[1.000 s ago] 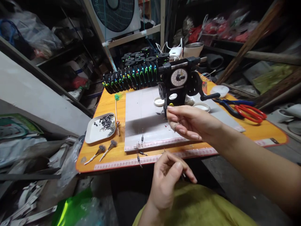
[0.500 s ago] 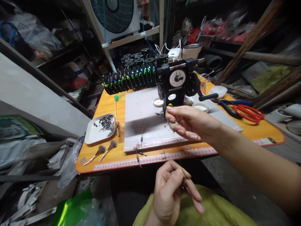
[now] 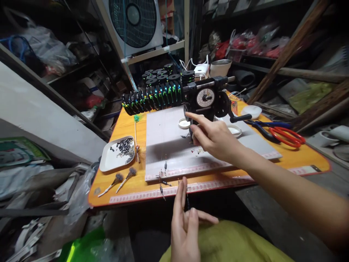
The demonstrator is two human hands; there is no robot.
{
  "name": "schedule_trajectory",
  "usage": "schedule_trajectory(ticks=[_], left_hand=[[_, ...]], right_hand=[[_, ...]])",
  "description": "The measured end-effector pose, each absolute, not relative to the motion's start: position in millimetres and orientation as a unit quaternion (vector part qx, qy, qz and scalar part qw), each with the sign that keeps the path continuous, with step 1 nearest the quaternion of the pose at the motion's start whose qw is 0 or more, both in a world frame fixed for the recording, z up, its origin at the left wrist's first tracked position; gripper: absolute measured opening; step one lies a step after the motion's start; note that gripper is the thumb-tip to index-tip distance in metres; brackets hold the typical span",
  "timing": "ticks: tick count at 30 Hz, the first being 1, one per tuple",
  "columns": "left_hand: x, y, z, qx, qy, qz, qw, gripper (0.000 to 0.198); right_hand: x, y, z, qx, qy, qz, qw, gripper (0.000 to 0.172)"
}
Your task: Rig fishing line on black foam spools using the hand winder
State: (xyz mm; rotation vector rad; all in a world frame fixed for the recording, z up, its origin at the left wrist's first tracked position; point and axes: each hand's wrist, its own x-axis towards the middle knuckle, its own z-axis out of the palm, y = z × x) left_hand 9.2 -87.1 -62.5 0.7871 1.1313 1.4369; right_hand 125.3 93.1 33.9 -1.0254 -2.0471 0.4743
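Winding machine (image 3: 205,98) stands on the pale board (image 3: 163,133); its spool row (image 3: 152,96) runs long axis left-right, pointing left from the dial, dipping slightly at the far end. Crank (image 3: 241,118) sticks out right. Right hand (image 3: 215,136) is at the machine's front, index and thumb parted, blocking its lower body. Left hand (image 3: 185,225) has fingers spread; small dark piece (image 3: 188,203) upright beside them, can't tell if gripped. White tray (image 3: 107,160) left, red-handled scissors (image 3: 289,136) right.
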Motion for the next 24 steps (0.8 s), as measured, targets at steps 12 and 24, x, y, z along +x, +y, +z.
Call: schedule_trajectory(ticks=[12,24], left_hand=[[-9.2,-104.1,-63.0,0.377,0.604,0.586,0.387,0.048],[-4.2,-64.2,-28.0,0.479,0.525,0.646,0.278,0.029]], right_hand=[[101.7,118.9,43.7,-0.372,-0.772,0.349,0.378,0.025],[133.0,79.7,88.9,-0.238,-0.643,0.626,0.371,0.031]])
